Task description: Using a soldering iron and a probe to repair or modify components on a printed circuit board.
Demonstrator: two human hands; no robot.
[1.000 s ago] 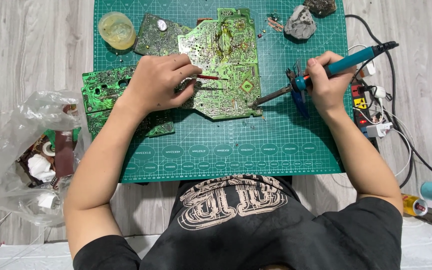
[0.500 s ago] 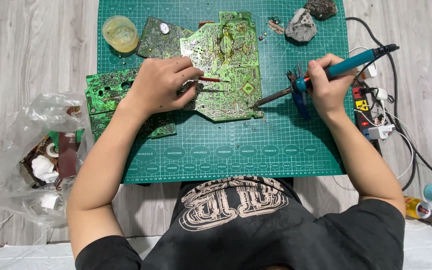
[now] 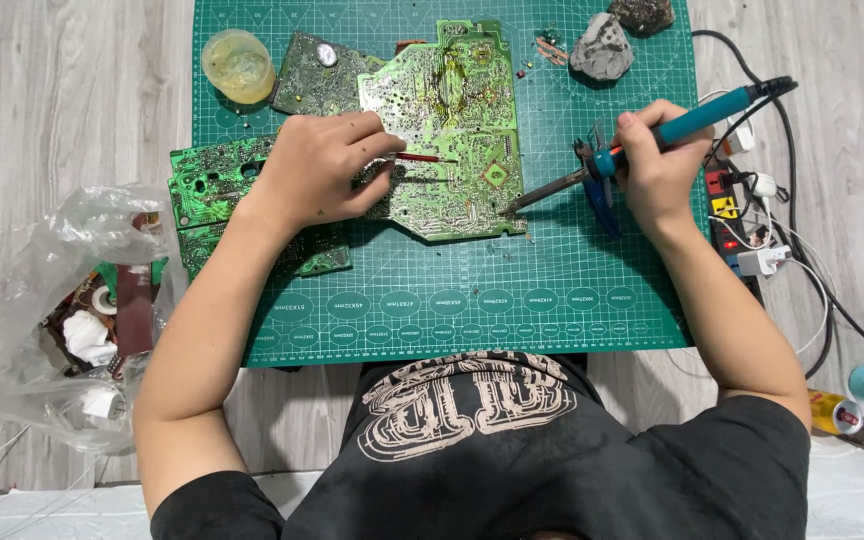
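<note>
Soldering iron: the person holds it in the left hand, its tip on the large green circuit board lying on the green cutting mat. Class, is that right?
Not quite. The head view shows the soldering iron in the right hand, not the left. The left hand rests on the circuit board holding a thin red tool. The tip does reach the board on the mat.

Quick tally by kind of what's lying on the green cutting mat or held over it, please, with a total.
Green circuit boards: 3 (large, dark, left)
Soldering iron, in right hand: 1
Red-handled tool, in left hand: 1
Grey lumps: 2
Yellowish round tub: 1
Total: 8
</note>
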